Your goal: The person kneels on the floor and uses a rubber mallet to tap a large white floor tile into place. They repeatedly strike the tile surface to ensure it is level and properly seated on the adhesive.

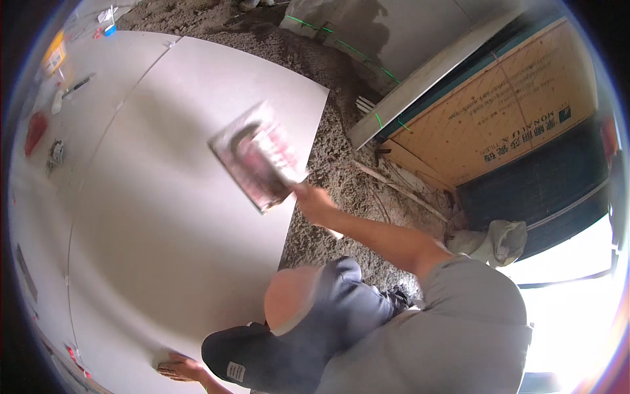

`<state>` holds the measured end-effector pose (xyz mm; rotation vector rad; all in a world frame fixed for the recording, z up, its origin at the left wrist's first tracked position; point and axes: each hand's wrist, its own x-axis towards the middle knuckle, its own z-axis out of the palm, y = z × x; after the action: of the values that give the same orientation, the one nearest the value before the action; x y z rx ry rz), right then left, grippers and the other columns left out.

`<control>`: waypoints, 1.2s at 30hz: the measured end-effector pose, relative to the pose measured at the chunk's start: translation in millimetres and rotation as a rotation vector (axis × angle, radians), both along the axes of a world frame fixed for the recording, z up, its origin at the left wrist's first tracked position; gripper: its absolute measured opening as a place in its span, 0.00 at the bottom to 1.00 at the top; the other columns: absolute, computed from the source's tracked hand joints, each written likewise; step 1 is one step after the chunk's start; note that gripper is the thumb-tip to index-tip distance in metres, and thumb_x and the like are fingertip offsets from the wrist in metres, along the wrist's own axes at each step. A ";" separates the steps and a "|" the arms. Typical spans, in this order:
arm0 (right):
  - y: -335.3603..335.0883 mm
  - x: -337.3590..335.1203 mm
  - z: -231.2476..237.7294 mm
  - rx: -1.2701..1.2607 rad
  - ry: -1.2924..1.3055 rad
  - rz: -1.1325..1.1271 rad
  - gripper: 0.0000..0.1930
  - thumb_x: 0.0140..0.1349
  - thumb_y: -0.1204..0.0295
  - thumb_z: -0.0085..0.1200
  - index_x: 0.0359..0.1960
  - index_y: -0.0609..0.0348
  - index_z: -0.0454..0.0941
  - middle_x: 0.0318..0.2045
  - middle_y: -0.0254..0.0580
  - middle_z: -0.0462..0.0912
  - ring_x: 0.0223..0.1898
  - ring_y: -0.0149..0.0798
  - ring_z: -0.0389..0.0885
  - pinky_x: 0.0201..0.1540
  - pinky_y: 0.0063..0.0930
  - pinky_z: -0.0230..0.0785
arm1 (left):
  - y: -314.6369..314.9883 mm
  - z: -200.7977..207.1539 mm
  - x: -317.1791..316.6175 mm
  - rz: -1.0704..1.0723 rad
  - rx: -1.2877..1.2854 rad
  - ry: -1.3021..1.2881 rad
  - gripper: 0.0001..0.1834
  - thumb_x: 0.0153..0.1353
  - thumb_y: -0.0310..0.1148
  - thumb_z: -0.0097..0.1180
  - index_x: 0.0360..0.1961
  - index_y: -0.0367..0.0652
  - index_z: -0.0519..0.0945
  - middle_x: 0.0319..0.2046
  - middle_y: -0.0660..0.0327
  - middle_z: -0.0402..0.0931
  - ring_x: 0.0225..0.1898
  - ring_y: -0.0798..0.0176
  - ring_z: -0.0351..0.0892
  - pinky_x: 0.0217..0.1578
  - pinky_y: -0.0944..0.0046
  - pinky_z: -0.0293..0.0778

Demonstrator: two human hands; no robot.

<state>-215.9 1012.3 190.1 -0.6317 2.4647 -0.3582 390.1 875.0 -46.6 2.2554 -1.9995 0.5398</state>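
My right hand (316,205) is closed round the handle of a flat rectangular paddle-like tool (249,164). Motion smears the tool's reddish, dark and white face, and its exact kind cannot be made out. It is over the far right part of a large pale grey tile (164,217); whether it touches is unclear. The handle's pale end shows below my fist. At the near edge of the picture, my left hand (179,368) rests on the same tile with its fingers stretched out. My bent legs in dark shorts are beside the tile's right edge.
Rough grey mortar (328,164) borders the tile. Small clips (119,105) sit along the left seam, beyond which lie a red object (36,132) and a yellow bucket (55,54). A wooden crate panel (492,98) leans at right, near a pale sack (505,240). Green laser lines cross the wall.
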 end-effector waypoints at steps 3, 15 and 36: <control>-51.7 -40.0 -102.9 0.070 -0.123 -0.009 0.30 0.76 0.50 0.30 0.47 0.69 0.75 0.27 0.60 0.83 0.26 0.56 0.85 0.31 0.48 0.81 | 0.8 -6.5 7.4 0.053 0.071 -0.024 0.41 0.74 0.58 0.34 0.70 0.27 0.60 0.72 0.41 0.56 0.73 0.42 0.56 0.69 0.44 0.57; -152.2 -120.5 -3.8 -0.281 -0.548 -0.111 0.37 0.72 0.36 0.35 0.37 0.63 0.79 0.14 0.29 0.61 0.13 0.28 0.57 0.18 0.30 0.58 | -118.0 27.8 -356.4 -0.013 0.397 0.313 0.51 0.70 0.65 0.34 0.71 0.22 0.51 0.73 0.29 0.42 0.75 0.30 0.39 0.73 0.38 0.38; -129.0 -247.7 101.5 -0.712 -0.032 -0.216 0.27 0.76 0.46 0.37 0.28 0.54 0.72 0.14 0.24 0.66 0.14 0.24 0.61 0.16 0.23 0.58 | -182.6 11.0 -430.9 0.082 0.143 0.191 0.44 0.72 0.57 0.37 0.73 0.29 0.51 0.74 0.37 0.48 0.76 0.35 0.44 0.72 0.38 0.44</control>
<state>-463.6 883.3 291.6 -0.6178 2.3474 -1.3505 -40.9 692.4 -35.6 2.3767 -1.9158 0.1828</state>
